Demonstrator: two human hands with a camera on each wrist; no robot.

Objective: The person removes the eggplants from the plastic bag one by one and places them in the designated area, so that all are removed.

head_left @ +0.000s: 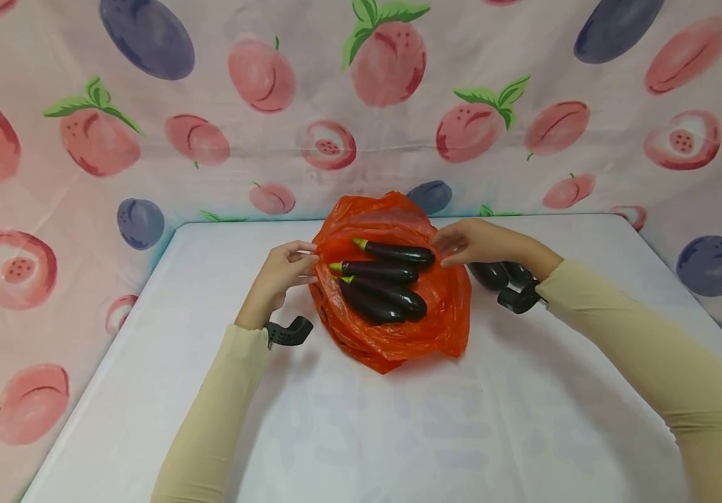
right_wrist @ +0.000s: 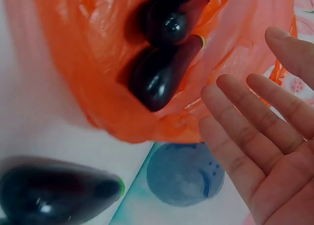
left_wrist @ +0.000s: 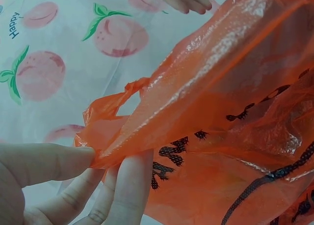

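Note:
An orange-red plastic bag (head_left: 386, 349) lies spread open on the white table, with several dark purple eggplants (head_left: 392, 271) inside it. At the bag's left rim my left hand (head_left: 283, 272) pinches the thin plastic between thumb and fingers; the left wrist view shows the pinched bag edge (left_wrist: 115, 149) up close. My right hand (head_left: 470, 241) is over the bag's right rim, palm turned toward it, fingers extended and holding nothing. In the right wrist view its fingers (right_wrist: 240, 112) stand apart beside the bag's edge, near an eggplant (right_wrist: 159, 80) in the bag.
Right of the bag, partly hidden under my right forearm, more eggplants (head_left: 489, 274) lie on the white table (head_left: 398, 433). Behind the table hangs a pink fruit-printed cloth (head_left: 392, 154). A black wrist camera (head_left: 289, 331) sits on my left wrist, another (head_left: 518, 299) on my right.

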